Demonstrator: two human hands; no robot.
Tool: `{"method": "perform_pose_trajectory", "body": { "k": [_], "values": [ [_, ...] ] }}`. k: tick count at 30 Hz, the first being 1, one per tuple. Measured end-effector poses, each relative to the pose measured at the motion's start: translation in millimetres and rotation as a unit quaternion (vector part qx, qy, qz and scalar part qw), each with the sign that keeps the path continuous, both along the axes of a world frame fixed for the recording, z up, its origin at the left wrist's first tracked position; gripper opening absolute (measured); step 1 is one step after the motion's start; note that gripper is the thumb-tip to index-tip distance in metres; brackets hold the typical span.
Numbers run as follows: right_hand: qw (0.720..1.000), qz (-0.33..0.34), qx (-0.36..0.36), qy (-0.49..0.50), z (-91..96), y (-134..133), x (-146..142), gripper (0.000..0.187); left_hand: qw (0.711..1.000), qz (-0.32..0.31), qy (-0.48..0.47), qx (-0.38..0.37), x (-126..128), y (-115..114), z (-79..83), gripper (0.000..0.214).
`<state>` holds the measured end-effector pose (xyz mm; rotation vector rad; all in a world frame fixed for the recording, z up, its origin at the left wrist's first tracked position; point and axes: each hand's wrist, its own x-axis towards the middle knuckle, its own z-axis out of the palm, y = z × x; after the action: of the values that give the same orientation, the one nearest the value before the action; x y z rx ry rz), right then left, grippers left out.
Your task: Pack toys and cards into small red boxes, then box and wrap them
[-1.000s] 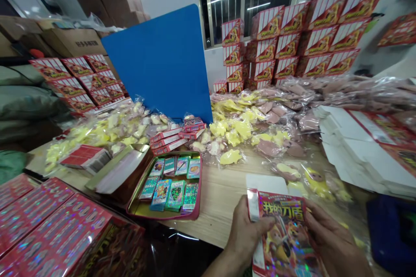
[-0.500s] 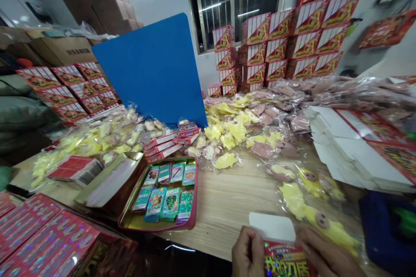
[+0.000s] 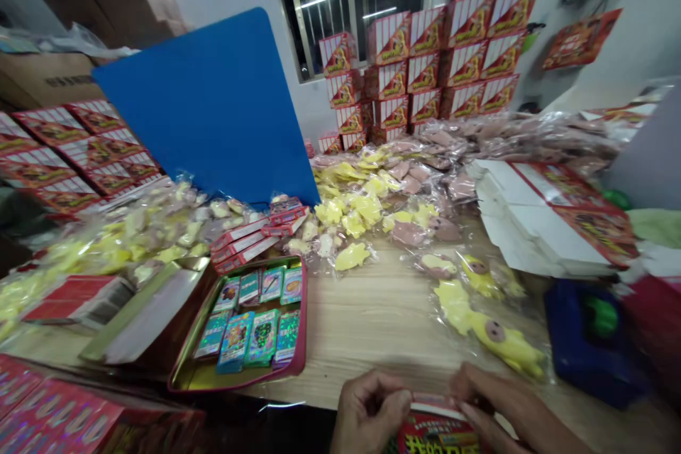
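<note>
Wooden table (image 3: 372, 319) carries everything, w/ the pink tin tray (image 3: 303, 330) near its front edge as ref. Blue board (image 3: 213, 106) stands upright behind the tray. Stack of red boxes (image 3: 425, 71) is further back & to the tray's right, against the window. Flat cartons (image 3: 543, 227) lie well to the tray's right, mostly white side up. Bagged yellow toys (image 3: 494, 337) lie btwn tray & cartons — more are heaped behind the tray. Card packs (image 3: 250, 333) sit in two rows inside the tray. Red box (image 3: 436, 436) is at the table's front edge, right of the tray & nearer the person, only its top showing at frame btm. Left hand (image 3: 369, 415) pinches the box's top-left edge, thumb & fingers closed on it; right hand (image 3: 505, 411) grips the top-right edge likewise — both clamped on the box.
</note>
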<state>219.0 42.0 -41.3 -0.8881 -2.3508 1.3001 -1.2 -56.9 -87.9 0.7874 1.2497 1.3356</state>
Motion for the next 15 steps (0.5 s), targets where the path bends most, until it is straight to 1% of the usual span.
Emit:
{"method": "perform_pose_trajectory", "body": {
  "k": [3,5,8,11,13,15],
  "values": [
    [0.999,-0.025,-0.003,-0.039,14.2,-6.4,-7.5,0.03,0.999,-0.012,-0.006,-0.031,0.4,0.3,8.2,0.062],
    [0.998,-0.013,-0.002,-0.065,21.7,-9.3,-12.1,0.023,0.999,-0.027,0.015,-0.044,-1.4,0.4,14.2,0.066],
    [0.995,-0.003,0.023,-0.093,23.4,-10.5,-16.3,0.005,0.994,-0.057,0.08,-0.048,-8.5,1.9,19.1,0.056],
    [0.994,-0.016,0.051,-0.094,17.1,-13.1,-16.2,0.011,0.981,-0.099,0.167,0.008,-17.9,3.5,17.1,0.04],
    [0.996,-0.016,0.056,-0.073,12.1,-17.1,-14.0,0.009,0.969,-0.113,0.214,0.049,-24.1,3.0,12.2,0.036],
    [0.998,-0.006,0.038,-0.053,6.4,-22.1,-11.0,0.005,0.958,-0.123,0.246,0.083,-29.2,1.0,5.8,0.035]
  ]
}}
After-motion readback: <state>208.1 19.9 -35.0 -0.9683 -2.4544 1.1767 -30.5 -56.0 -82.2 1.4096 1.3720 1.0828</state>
